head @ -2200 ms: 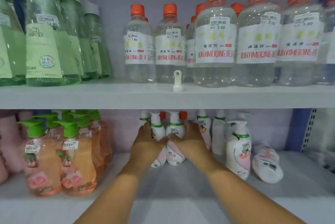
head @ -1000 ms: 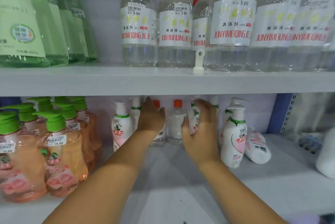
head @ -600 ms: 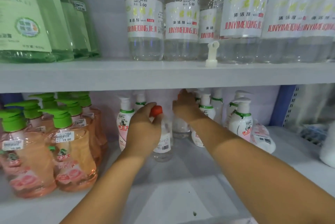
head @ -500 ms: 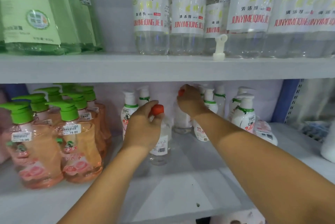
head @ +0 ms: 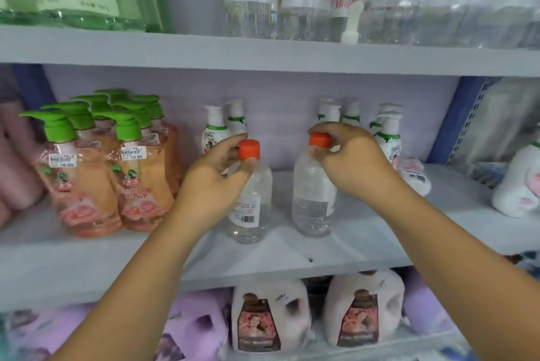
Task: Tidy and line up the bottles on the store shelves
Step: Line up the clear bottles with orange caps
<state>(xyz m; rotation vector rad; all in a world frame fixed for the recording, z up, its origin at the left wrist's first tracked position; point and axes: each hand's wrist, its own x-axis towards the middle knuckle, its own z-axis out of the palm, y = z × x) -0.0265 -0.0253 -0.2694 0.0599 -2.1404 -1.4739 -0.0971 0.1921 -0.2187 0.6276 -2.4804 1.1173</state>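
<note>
Both clear bottles pulled forward; left hand (head: 216, 173) pinching left bottle cap (head: 249, 149), right hand (head: 350, 156) pinching right bottle cap (head: 319, 139). Lift straight, keep upright.

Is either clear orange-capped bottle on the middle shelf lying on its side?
No: both clear plastic orange-capped bottles stand upright on the grey middle shelf, each gripped at its cap.

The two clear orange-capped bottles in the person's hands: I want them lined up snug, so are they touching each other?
Apart. The head view shows bare shelf between the left bottle and the right bottle.
</note>
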